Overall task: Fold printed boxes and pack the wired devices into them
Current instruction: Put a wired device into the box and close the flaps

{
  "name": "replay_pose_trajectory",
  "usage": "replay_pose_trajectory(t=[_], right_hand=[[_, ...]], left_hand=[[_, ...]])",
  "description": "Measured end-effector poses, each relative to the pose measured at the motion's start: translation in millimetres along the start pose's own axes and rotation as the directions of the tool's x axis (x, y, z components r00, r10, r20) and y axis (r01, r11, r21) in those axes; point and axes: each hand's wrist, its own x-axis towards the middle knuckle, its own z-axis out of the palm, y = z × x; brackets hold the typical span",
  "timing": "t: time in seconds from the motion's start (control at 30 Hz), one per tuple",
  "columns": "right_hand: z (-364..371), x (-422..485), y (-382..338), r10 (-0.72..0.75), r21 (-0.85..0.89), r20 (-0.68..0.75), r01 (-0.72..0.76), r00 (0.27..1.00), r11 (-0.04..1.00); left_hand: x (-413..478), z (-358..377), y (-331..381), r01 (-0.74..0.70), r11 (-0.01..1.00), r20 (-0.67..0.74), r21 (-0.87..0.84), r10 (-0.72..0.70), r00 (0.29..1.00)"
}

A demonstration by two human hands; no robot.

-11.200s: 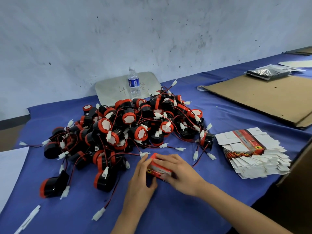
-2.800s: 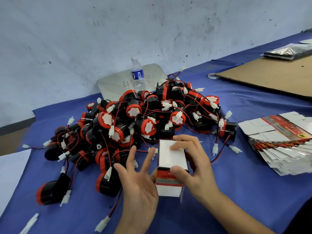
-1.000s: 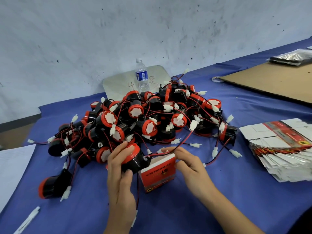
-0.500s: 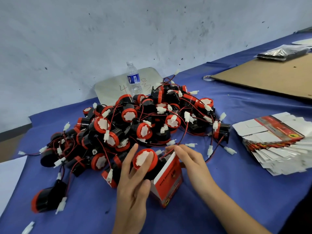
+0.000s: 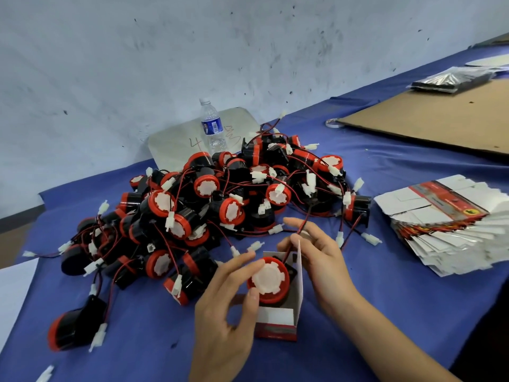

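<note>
Low in the middle of the frame, a device (image 5: 268, 279) with a red rim and white face sat in the mouth of an open box (image 5: 276, 319) standing on the blue cloth (image 5: 385, 312). The left hand (image 5: 225, 310) pinched the device's rim between thumb and forefinger. The right hand (image 5: 323, 260), just right of the box, pinched the red wire (image 5: 305, 218) above the raised flap. The pile of devices (image 5: 220, 199) lay behind, flat boxes (image 5: 446, 224) stacked at the right edge
</note>
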Motion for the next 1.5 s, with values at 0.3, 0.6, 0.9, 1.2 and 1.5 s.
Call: replay_pose_trajectory(t=[0.3, 0.6, 0.9, 1.2, 1.5], right_hand=[[-1, 2, 0, -0.046, -0.070, 0.022, 0.047, 0.999, 0.996], [-2, 17, -47, -0.208, -0.385, 0.330, 0.332, 0.921, 0.861], [18, 28, -76, -0.140, -0.581, 0.753, 0.749, 0.643, 0.317], [31, 24, -92, 0.128, -0.548, 0.837, 0.814, 0.533, 0.192], [33, 33, -109, 0.614, -0.596, 0.524, 0.769, 0.590, -0.231]], left_hand=[[-2, 5, -5, -0.072, 0.983, 0.086, 0.168, 0.058, 0.995], [0, 14, -8, -0.196, 0.890, 0.153, 0.413, 0.144, 0.978], [-1, 22, -8, -0.132, 0.881, 0.262, 0.454, 0.009, 0.965], [2, 22, -7, -0.072, 0.821, 0.452, 0.566, -0.236, 0.860], [-8, 34, -4, 0.181, 0.952, 0.315, 0.246, -0.256, 0.914]])
